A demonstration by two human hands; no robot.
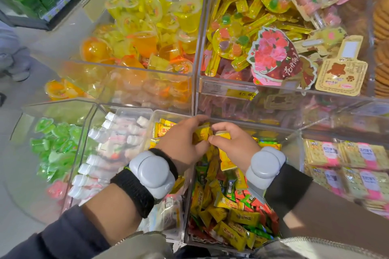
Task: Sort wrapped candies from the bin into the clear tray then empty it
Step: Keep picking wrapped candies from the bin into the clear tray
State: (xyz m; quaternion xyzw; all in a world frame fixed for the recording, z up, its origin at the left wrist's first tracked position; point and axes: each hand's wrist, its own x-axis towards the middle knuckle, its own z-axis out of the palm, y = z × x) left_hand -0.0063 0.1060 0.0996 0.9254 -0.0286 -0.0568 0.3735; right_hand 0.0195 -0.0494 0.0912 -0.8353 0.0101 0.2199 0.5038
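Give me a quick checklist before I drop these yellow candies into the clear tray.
1. Left hand grip on yellow candy: ok, pinched.
2. Right hand grip on second yellow candy: ok.
3. Clear tray close beside the left hand: ok.
4. Tray holds only yellow candies: cannot tell, the left hand hides part.
5. Room left in tray: cannot tell.
6. Bin emptied of yellow candies: not ok, many lie among red and green ones.

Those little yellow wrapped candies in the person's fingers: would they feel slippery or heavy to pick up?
Probably light: the left hand and right hand hold yellow wrapped candies in a mere pinch. Their glossy wrappers look slippery, so one might slide out. The flat packs heaped in the bin would likely shift, not roll.
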